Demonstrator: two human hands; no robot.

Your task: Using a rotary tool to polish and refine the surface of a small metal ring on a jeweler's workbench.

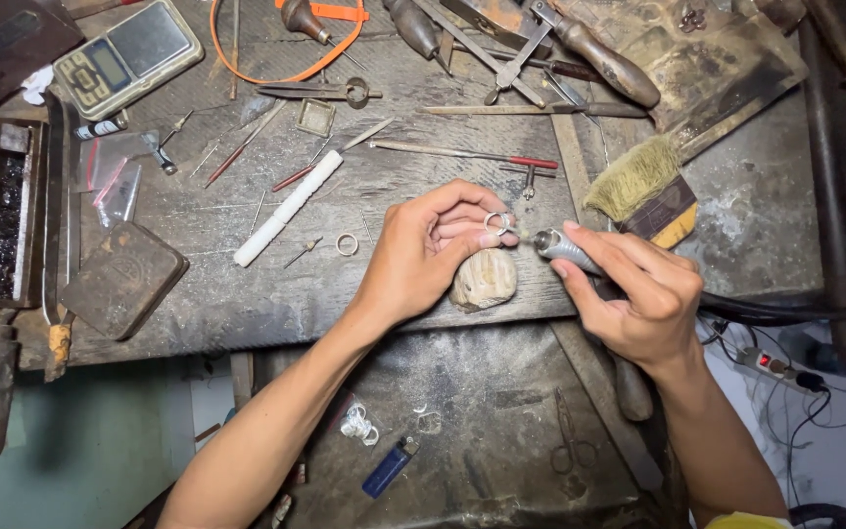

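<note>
Silver ring (497,221) — small, thin, shiny — pinched in left hand (423,250), right hand (638,294) gripping grey rotary handpiece (565,247)

Soft, even light from above falls on the grey table (247,294), casting only faint shadows beneath both hands, with sharp focus at centre and wide-angle bending toward the dimmer frame edges.

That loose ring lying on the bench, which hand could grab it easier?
Probably the left hand. The loose ring lies just beside it, on its side of the bench, though its fingertips already pinch another ring. The right hand is farther off and wrapped around the rotary handpiece.
</note>
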